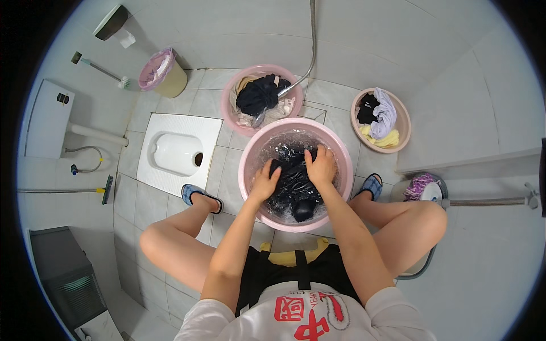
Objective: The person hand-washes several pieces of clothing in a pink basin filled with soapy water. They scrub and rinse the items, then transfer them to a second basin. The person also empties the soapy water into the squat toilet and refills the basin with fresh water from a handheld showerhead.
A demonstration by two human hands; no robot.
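Observation:
A large pink plastic basin (251, 204) of sudsy water stands on the tiled floor between my feet. In it lies a soaked black garment (294, 183), partly under water, with a rounded bulge near the basin's near side. My left hand (265, 181) grips the garment's left edge, its fingers curled over the cloth. My right hand (320, 165) is closed on the cloth at the upper right, the thumb on top. The fingertips of both hands are partly hidden by cloth and water.
Behind stands a second pink basin (226, 100) with clothes and a shower head (283, 92) on its hose. A smaller basin (405, 132) with clothes stands at the right. A squat toilet (177, 153) and a lined waste bin (172, 81) are at the left. A bucket stands beside my right leg.

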